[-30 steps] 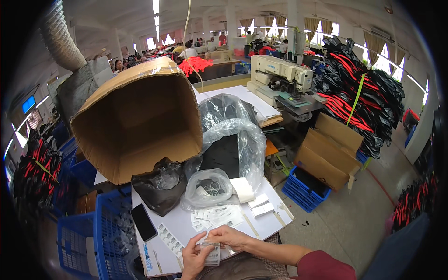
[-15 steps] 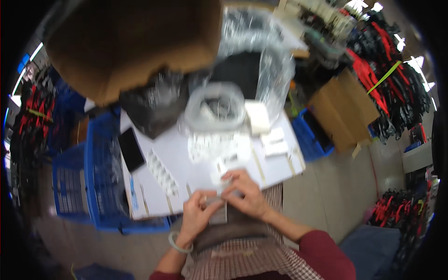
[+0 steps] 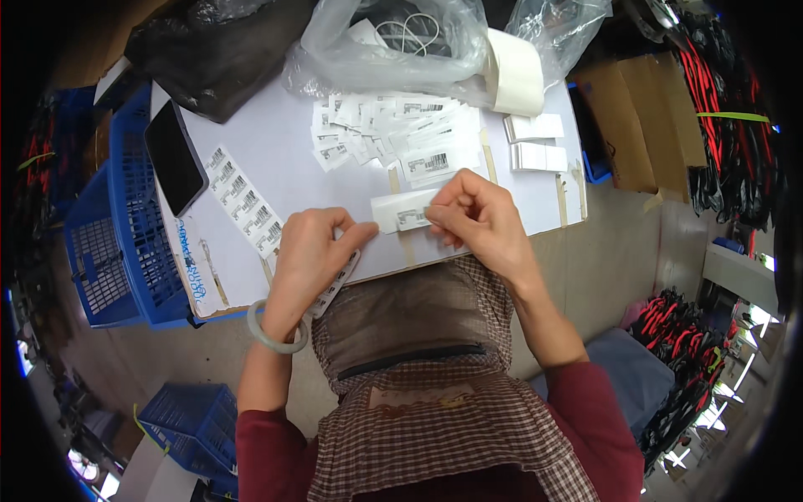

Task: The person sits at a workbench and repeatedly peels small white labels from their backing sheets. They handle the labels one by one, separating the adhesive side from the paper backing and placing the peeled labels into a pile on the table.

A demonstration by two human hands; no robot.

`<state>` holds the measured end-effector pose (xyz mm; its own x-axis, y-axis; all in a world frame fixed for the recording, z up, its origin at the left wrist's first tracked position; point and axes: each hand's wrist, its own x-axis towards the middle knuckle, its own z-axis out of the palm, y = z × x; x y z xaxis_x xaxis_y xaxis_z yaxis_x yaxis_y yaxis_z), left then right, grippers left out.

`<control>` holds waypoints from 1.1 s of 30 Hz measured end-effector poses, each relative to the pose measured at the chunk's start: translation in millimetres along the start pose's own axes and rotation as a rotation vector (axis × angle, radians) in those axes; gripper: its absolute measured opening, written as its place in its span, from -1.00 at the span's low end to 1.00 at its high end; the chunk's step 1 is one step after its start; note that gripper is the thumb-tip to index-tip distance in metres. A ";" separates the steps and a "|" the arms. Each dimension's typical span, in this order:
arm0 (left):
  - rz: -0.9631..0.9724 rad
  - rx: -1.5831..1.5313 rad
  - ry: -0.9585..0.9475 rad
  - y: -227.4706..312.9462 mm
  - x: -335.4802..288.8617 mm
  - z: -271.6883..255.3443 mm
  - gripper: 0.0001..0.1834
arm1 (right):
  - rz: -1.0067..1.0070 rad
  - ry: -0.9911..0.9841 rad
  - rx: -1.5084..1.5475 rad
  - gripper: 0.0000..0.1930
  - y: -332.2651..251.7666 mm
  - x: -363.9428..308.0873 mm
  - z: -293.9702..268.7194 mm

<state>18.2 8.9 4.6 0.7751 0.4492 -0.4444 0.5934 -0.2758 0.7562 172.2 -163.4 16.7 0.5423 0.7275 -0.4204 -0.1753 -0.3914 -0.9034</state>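
A small white card (image 3: 383, 206) lies on the white table near its front edge, with a barcode sticker (image 3: 411, 219) on or just over it. My right hand (image 3: 481, 219) is closed in a pinch at the sticker's right end. My left hand (image 3: 314, 249) is closed, its thumb at the card's left corner. From under that hand sticks out a strip of labels (image 3: 343, 276), which its curled fingers seem to hold. Just beyond lies a loose pile of white labelled cards (image 3: 385, 130). Two stacks of blank white cards (image 3: 538, 157) sit to the right.
A sheet of barcode labels (image 3: 244, 203) and a black phone (image 3: 176, 159) lie on the left. At the back are a clear plastic bag (image 3: 389, 63), a cream roll (image 3: 516, 74) and a dark bag (image 3: 219, 54). Blue crates (image 3: 138, 209) stand left, a cardboard box (image 3: 640, 125) right.
My hands have moved apart and forward from the table's edge. The card now lies on the table with the sticker at my right fingertips. The head view has tilted lower.
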 end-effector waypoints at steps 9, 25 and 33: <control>0.066 0.232 0.122 5.9 7.7 10.5 -0.62 | 0.011 -0.019 -0.158 -0.90 5.1 15.4 11.9; 0.182 0.549 0.113 12.2 14.3 18.5 -0.53 | -0.266 0.078 -0.465 -0.89 12.9 15.3 17.5; 0.227 0.364 0.177 44.2 48.5 10.6 -0.58 | -0.378 0.280 -0.523 -0.83 0.3 43.6 -5.7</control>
<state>84.3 9.5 11.3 0.8641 0.4724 -0.1739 0.4749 -0.6505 0.5927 200.4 -135.1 -1.4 0.6917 0.7220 0.0157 0.4470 -0.4109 -0.7946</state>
